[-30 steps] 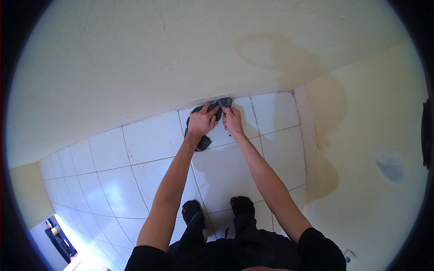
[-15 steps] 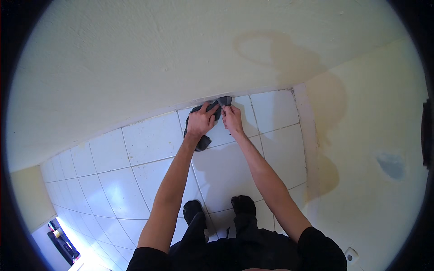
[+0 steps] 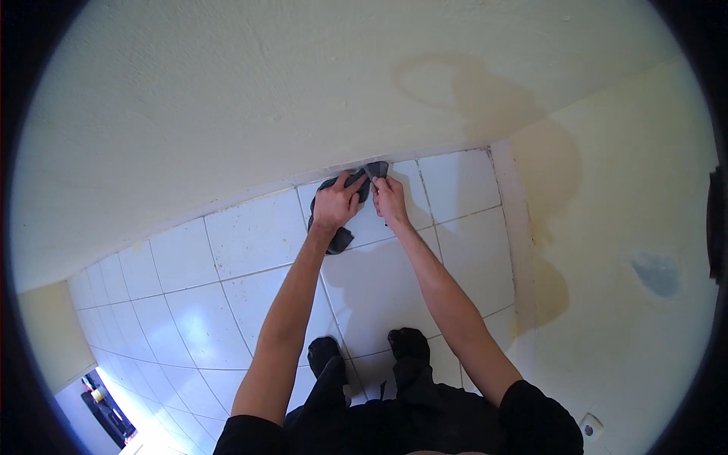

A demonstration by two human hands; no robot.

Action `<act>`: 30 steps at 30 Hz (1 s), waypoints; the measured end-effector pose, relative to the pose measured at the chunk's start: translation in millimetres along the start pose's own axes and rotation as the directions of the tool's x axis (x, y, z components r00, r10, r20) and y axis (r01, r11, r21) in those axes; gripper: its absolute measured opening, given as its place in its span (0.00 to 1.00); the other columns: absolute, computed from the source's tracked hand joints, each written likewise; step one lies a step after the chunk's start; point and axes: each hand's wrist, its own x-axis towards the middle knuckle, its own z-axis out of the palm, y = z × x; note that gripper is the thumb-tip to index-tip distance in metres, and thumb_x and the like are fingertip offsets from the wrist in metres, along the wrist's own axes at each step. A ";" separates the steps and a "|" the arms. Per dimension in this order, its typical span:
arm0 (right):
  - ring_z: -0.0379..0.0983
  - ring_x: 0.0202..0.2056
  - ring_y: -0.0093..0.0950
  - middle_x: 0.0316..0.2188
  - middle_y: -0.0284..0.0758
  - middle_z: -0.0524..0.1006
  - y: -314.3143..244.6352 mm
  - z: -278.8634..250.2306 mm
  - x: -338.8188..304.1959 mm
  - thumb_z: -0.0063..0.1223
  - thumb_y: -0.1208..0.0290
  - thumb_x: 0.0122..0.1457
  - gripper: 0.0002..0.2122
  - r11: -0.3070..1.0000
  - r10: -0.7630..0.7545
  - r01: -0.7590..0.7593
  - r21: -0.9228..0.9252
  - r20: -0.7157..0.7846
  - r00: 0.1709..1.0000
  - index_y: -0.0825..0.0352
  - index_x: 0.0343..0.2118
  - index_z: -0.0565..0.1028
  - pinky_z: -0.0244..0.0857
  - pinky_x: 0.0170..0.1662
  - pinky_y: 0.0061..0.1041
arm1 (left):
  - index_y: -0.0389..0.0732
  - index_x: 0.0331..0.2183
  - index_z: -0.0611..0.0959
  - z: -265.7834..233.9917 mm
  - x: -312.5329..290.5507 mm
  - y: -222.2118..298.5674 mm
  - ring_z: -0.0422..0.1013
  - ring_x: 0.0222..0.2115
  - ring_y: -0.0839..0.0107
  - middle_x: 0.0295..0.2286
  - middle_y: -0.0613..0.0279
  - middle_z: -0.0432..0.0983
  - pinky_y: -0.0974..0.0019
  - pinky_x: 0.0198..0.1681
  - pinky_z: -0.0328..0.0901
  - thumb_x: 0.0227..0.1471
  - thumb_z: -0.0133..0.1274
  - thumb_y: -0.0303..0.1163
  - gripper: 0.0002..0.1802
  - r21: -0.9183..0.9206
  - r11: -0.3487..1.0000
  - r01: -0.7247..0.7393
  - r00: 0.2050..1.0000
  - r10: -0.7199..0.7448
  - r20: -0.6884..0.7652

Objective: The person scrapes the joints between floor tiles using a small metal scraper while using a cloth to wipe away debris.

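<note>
A dark grey cloth (image 3: 341,240) lies bunched on the floor tiles against the base of the wall. My left hand (image 3: 336,206) is over it, fingers closed on a fold and partly bent out of sight. Just to the right, my right hand (image 3: 390,200) pinches a raised end of the same cloth between thumb and fingers. That end fans out toward the wall. Both hands are close together with a small gap between them. What kind of cloth item it is, I cannot make out.
White floor tiles (image 3: 254,231) meet the pale wall (image 3: 227,98) ahead. Another wall (image 3: 607,205) rises on the right, with a grey patch (image 3: 657,274) and a socket (image 3: 591,427) low down. My dark-covered feet (image 3: 409,343) stand behind the hands. Several small items lie at the far lower left.
</note>
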 end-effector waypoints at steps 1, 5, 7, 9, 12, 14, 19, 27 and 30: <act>0.57 0.11 0.16 0.12 0.24 0.63 0.4 -0.8 0.6 0.46 0.63 0.64 0.13 1.000 -0.018 0.018 0.000 -0.001 1.000 0.63 0.23 0.68 0.47 0.11 0.21 | 0.57 0.50 0.83 0.4 0.4 0.8 0.79 0.27 0.55 0.46 0.57 0.75 0.55 0.32 0.75 0.49 0.54 0.33 0.24 -0.001 1.000 -0.003 1.000 0.003 0.000; 0.52 0.09 0.14 0.11 0.22 0.60 2.1 -2.2 3.9 0.47 0.62 0.65 0.14 0.999 -0.038 0.038 0.002 -0.009 0.999 0.61 0.23 0.67 0.42 0.10 0.19 | 0.57 0.50 0.83 -1.1 2.0 4.5 0.79 0.26 0.55 0.46 0.56 0.75 0.55 0.32 0.75 0.49 0.53 0.33 0.24 0.003 1.000 -0.005 1.000 0.005 0.008; 0.55 0.10 0.15 0.11 0.23 0.61 0.9 -0.9 1.9 0.47 0.63 0.64 0.14 0.999 -0.032 0.032 0.000 -0.004 0.999 0.62 0.22 0.67 0.45 0.11 0.20 | 0.57 0.50 0.82 -1.9 -0.1 3.0 0.79 0.26 0.55 0.45 0.55 0.75 0.55 0.32 0.75 0.49 0.53 0.33 0.24 -0.001 1.000 -0.005 1.000 0.005 0.009; 0.57 0.11 0.16 0.12 0.24 0.63 1.3 -0.7 1.6 0.47 0.64 0.64 0.14 1.000 -0.029 0.029 -0.003 -0.002 1.000 0.63 0.22 0.68 0.48 0.12 0.21 | 0.57 0.50 0.83 -2.5 -0.2 2.2 0.78 0.26 0.55 0.45 0.56 0.75 0.55 0.31 0.75 0.49 0.52 0.33 0.24 0.016 1.000 0.008 1.000 -0.009 0.015; 0.58 0.12 0.17 0.12 0.25 0.64 4.9 -2.9 4.9 0.48 0.64 0.64 0.14 0.995 -0.102 0.102 -0.007 -0.013 0.995 0.63 0.21 0.68 0.49 0.13 0.21 | 0.58 0.50 0.82 -0.4 1.8 4.4 0.78 0.25 0.55 0.45 0.56 0.75 0.55 0.31 0.75 0.49 0.52 0.33 0.25 0.003 1.000 -0.010 1.000 0.010 -0.010; 0.60 0.14 0.17 0.12 0.25 0.65 7.1 -6.3 8.5 0.49 0.65 0.64 0.14 0.989 -0.099 0.093 -0.117 -0.044 0.994 0.64 0.21 0.69 0.52 0.16 0.22 | 0.58 0.50 0.82 1.3 3.8 4.2 0.78 0.25 0.55 0.45 0.56 0.75 0.55 0.31 0.75 0.49 0.52 0.33 0.25 -0.003 1.000 -0.016 1.000 0.016 -0.003; 0.61 0.15 0.17 0.13 0.26 0.66 8.4 -4.4 7.0 0.50 0.66 0.64 0.14 0.990 -0.123 0.121 -0.071 -0.028 0.992 0.65 0.21 0.69 0.54 0.19 0.23 | 0.57 0.49 0.84 0.9 1.0 2.6 0.77 0.23 0.56 0.43 0.56 0.76 0.56 0.28 0.75 0.48 0.53 0.32 0.24 0.015 0.999 -0.046 0.997 0.047 -0.061; 0.59 0.14 0.16 0.13 0.24 0.64 6.3 -0.7 3.8 0.50 0.66 0.65 0.15 0.994 -0.106 0.106 0.028 -0.022 0.994 0.64 0.21 0.68 0.51 0.18 0.21 | 0.58 0.50 0.83 -2.5 -1.0 2.3 0.78 0.24 0.56 0.43 0.56 0.76 0.56 0.29 0.75 0.48 0.52 0.32 0.25 0.027 0.999 -0.021 0.999 0.021 -0.036; 0.58 0.15 0.15 0.13 0.24 0.64 10.0 -3.3 8.1 0.50 0.66 0.65 0.15 0.989 -0.151 0.150 -0.019 -0.048 0.987 0.64 0.21 0.68 0.50 0.18 0.21 | 0.58 0.50 0.83 -1.6 0.5 5.0 0.78 0.23 0.56 0.42 0.57 0.76 0.56 0.28 0.75 0.48 0.52 0.32 0.25 0.020 0.999 -0.040 0.997 0.041 -0.062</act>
